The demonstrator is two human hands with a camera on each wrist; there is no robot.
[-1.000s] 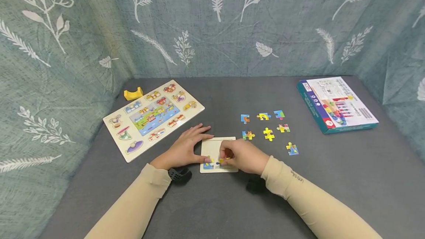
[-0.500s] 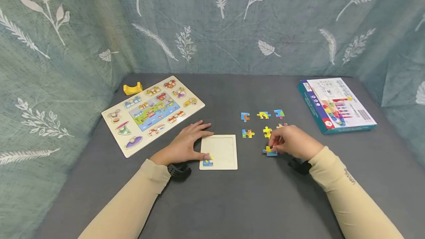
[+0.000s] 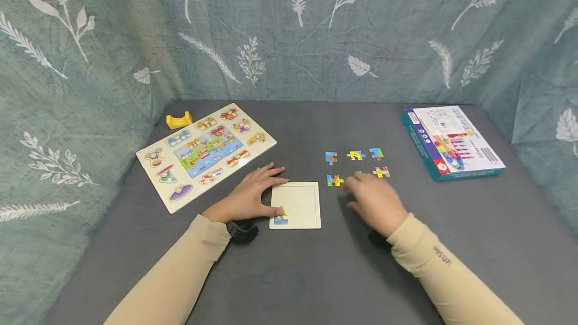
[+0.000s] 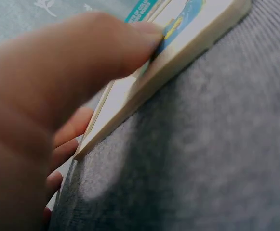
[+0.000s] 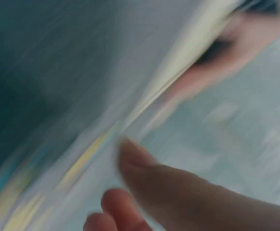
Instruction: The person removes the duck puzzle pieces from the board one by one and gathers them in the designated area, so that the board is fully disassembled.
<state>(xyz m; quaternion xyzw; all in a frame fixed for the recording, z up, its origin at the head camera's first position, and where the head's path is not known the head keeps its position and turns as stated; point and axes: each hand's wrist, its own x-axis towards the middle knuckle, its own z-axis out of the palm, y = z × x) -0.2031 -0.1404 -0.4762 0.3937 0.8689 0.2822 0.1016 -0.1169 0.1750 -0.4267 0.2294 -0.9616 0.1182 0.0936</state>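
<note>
My left hand [image 3: 248, 194] lies at the left side of a small square wooden puzzle tray [image 3: 298, 204], fingers straight and spread. Its thumb [image 4: 115, 43] presses on a blue and yellow jigsaw piece [image 3: 281, 218] in the tray's near left corner. Right of the tray, my right hand [image 3: 377, 202] hovers over the loose pieces, covering most of a yellow jigsaw piece [image 3: 362, 175]. In the blurred right wrist view its thumb and fingertips stand apart with nothing between them. Near its fingertips lies a blue and orange jigsaw piece [image 3: 335, 180].
Several more loose pieces lie behind, among them a rainbow piece [image 3: 355, 155] and a pink-yellow piece [image 3: 381, 171]. A large wooden picture board [image 3: 205, 157] lies at the left, by a yellow arched block [image 3: 178, 120]. A teal and white box [image 3: 453, 142] sits at the right.
My right hand pinched a piece over the tray, then had a blue-yellow one on the table at the right. It has since moved left over the loose pieces; that piece is hidden. The left stays.
</note>
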